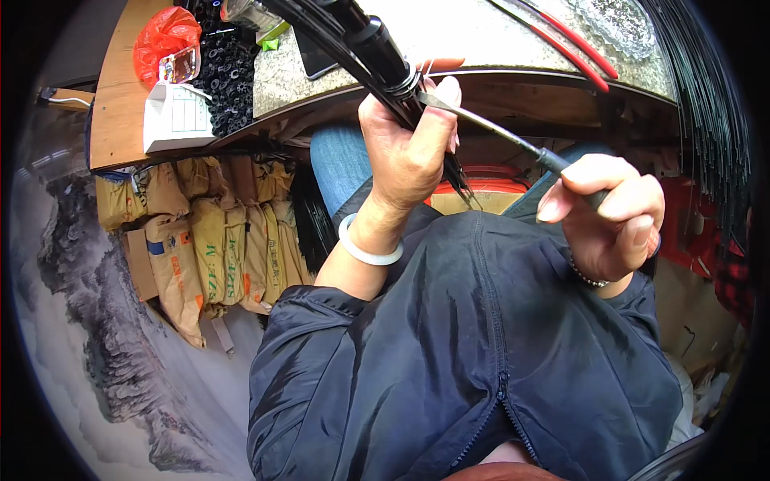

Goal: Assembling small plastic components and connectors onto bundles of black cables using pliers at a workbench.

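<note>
My left hand (411, 144) is closed around a bundle of slim black rods (353, 60) that slants up to the left. A thicker black tube (377, 48) with a ringed end runs along the bundle just above my fingers. My right hand (613, 208) grips the dark handle of a slim metal-shafted tool (501, 132). The tool's flat tip touches or lies very near the ringed end, beside my left thumb; which one I cannot tell. Thin rod ends (461, 176) stick out below my left hand.
The bench (481, 40) bears red-handled pliers (565, 52), a dark phone (314, 54) and a clear crumpled item (618, 24). Small black parts (228, 80), a white box (172, 120) and a red bag (164, 40) are at left. Black strands (710, 120) hang right; brown packages (212, 240) lie lower left.
</note>
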Tool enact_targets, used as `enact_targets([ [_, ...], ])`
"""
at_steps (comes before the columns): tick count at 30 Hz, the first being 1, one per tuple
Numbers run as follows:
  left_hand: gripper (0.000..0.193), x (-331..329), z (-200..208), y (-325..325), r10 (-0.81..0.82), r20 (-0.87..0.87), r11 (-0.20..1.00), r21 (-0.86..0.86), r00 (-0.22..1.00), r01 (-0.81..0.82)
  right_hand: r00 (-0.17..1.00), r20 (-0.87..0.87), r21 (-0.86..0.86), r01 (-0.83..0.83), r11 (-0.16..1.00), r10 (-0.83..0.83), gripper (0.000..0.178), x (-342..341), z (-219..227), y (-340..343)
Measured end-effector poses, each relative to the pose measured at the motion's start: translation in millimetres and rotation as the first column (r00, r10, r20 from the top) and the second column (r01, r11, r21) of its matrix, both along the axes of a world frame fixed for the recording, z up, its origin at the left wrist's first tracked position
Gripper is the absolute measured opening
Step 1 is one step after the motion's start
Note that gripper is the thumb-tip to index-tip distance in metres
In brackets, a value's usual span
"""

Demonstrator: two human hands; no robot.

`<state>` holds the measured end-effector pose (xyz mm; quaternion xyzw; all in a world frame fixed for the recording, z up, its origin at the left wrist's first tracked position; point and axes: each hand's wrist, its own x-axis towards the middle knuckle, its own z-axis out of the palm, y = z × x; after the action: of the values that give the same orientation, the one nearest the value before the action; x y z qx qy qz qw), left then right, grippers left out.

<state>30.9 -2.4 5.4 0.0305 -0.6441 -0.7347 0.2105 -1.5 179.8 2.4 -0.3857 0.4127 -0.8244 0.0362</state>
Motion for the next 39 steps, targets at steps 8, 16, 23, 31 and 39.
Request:
enact_targets([
  [8, 0.025, -1, 0, 3, 0.017, 0.010, 0.999, 0.029, 1.000, -0.017, 0.974, 0.216, -0.089, -0.053, 0.995, 0.071, 0.030, -2, 0, 5],
  [16, 0.022, -3, 2, 5, 0.076, 0.032, 0.997, -0.010, 0.997, -0.076, 0.998, 0.012, -0.063, -0.068, 0.996, 0.069, 0.033, 2, -2, 3],
  [23, 0.019, -3, -1, 11, 0.146, 0.019, 0.989, -0.001, 0.989, -0.146, 0.986, -0.169, -0.051, -0.006, 0.999, -0.002, 0.034, 5, -3, -1],
  [31, 0.019, -7, -9, 11, 0.234, -0.033, 0.968, -0.084, 0.972, -0.236, 0.933, -0.334, -0.042, 0.127, 0.991, -0.134, 0.030, 12, 7, -12],
  [39, 0.020, -10, -3, 5, 0.165, 0.024, 0.981, -0.109, 0.986, -0.162, 0.992, -0.082, 0.036, 0.101, 0.994, -0.098, 0.031, 7, 8, -4],
])
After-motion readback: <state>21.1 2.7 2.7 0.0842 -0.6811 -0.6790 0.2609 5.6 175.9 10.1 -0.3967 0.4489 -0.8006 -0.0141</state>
